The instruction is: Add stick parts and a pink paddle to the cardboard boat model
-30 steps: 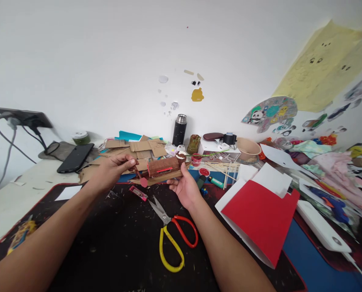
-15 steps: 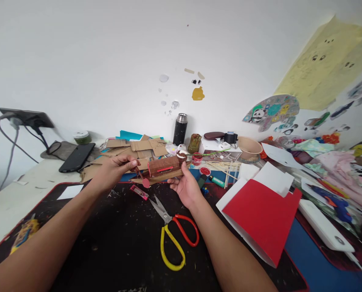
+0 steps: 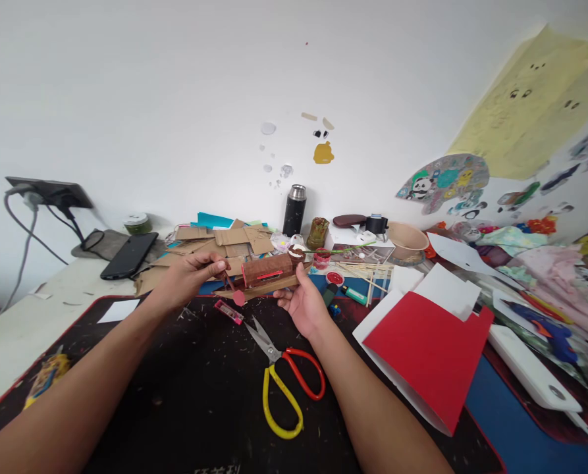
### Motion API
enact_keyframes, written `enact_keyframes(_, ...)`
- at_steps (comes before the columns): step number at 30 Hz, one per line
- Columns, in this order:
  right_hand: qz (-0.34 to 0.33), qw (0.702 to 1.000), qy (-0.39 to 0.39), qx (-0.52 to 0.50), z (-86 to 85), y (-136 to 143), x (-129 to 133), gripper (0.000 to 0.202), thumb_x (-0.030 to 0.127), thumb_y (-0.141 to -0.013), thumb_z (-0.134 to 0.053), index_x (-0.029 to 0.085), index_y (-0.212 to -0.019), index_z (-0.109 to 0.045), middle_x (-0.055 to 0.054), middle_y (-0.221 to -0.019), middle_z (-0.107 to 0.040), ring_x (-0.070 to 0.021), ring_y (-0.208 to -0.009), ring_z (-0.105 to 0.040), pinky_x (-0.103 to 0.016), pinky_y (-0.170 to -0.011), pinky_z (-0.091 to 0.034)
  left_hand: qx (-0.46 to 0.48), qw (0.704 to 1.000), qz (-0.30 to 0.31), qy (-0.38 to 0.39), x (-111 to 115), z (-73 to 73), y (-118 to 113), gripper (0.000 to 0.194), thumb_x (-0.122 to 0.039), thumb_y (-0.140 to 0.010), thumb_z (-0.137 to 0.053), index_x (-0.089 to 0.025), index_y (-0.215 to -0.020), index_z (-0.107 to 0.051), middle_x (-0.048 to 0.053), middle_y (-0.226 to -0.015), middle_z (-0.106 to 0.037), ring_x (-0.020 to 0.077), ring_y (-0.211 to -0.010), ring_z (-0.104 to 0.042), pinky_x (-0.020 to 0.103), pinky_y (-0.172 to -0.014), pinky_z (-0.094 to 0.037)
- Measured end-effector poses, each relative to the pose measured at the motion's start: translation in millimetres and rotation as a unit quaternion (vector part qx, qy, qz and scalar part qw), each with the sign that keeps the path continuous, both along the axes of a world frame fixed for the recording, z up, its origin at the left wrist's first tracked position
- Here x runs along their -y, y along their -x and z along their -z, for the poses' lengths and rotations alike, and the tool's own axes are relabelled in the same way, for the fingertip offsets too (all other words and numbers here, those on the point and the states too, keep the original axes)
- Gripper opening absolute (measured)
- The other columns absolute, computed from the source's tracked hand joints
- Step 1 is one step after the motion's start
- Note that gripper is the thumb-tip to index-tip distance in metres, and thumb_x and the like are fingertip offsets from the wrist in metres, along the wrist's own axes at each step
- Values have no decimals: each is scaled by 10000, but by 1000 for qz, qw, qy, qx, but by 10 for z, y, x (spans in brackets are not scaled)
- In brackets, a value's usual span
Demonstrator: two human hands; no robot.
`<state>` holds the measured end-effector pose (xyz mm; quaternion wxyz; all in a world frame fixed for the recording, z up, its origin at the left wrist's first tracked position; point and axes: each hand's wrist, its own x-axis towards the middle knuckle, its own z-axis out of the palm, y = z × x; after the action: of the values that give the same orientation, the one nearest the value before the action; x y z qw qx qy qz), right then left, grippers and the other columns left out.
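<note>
- Resting above the far edge of the black mat (image 3: 185, 395), a small brown cardboard model (image 3: 267, 273) with a red strip on its side sits on a flat cardboard base, held off the desk between both hands.
- At the model's 3 o'clock end, the right hand (image 3: 303, 304) supports the base from below, palm up, fingers curled under and thumb against the near edge.
- At its 9 o'clock end, the left hand (image 3: 187, 280) is closed in a pinch on a thin stick with a red paddle tip (image 3: 238, 297), which hangs down toward 6 o'clock just beside the model's end.
- Directly at 6 o'clock of the model, a small pink piece (image 3: 228, 312) lies on the mat, and further toward 6 o'clock lie open scissors (image 3: 286, 382) with one red and one yellow handle.
- At 4 o'clock, a red sheet (image 3: 429, 359) lies over white paper, well apart from the hands.
- At 12 o'clock, cardboard scraps (image 3: 229, 238) are piled against the wall, with a black flask (image 3: 294, 210) standing upright near them at 1 o'clock.
- At 2 o'clock, a bundle of thin wooden sticks (image 3: 365, 271) lies near a tan bowl (image 3: 406, 240).
- At 10 o'clock, a dark phone (image 3: 130, 254) lies flat on the pale desk (image 3: 22, 322).
</note>
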<state>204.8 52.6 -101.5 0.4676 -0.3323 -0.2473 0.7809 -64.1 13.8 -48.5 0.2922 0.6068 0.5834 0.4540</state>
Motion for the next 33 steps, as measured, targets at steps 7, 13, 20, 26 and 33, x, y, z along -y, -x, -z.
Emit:
enact_keyframes(7, -2, 1000, -1, 0, 11, 0, -6, 443, 619, -1010, -871, 187, -1056, -784, -48, -824, -840, -169, -589, -763, -218, -514, -545, -13, 1000, 6, -4, -9, 5, 8, 527, -777, -787, -830, -257, -734, -765, 34, -760, -743, 248, -760, -645, 360, -762, -590)
enact_keyframes(13, 0, 1000, 4, 0, -7, 7, -1, 432, 606, -1050, -828, 177, -1054, -786, -52, -818, -838, -165, -579, -758, -217, -505, -542, -26, 1000, 14, -6, -6, 7, 23, 489, -753, -813, -823, -269, -749, -788, 33, -771, -742, 248, -758, -641, 358, -762, -582)
enact_keyframes(20, 3, 1000, 1, 2, -22, 12, 3, 427, 614, -1042, -835, 191, -1058, -776, -37, -809, -834, -160, -568, -750, -212, -495, -545, -30, 999, 19, -8, -7, -5, 18, 555, -813, -807, -796, -266, -720, -774, 47, -775, -758, 259, -764, -659, 377, -783, -597)
enact_keyframes(26, 5, 1000, 7, 6, -31, 18, 12, 429, 611, -1067, -802, 184, -1048, -779, -40, -795, -831, -158, -563, -747, -213, -493, -536, -43, 999, 20, -9, -6, -11, 35, 549, -797, -818, -793, -258, -722, -763, 42, -765, -742, 252, -768, -650, 367, -766, -585)
enact_keyframes(33, 7, 1000, 17, 5, -69, 28, 24, 432, 599, -1082, -793, 172, -1022, -783, -30, -765, -818, -149, -547, -741, -208, -483, -537, -59, 998, 31, -10, -10, 3, 65, 527, -763, -859, -764, -242, -776, -768, 35, -796, -765, 239, -783, -671, 359, -810, -598)
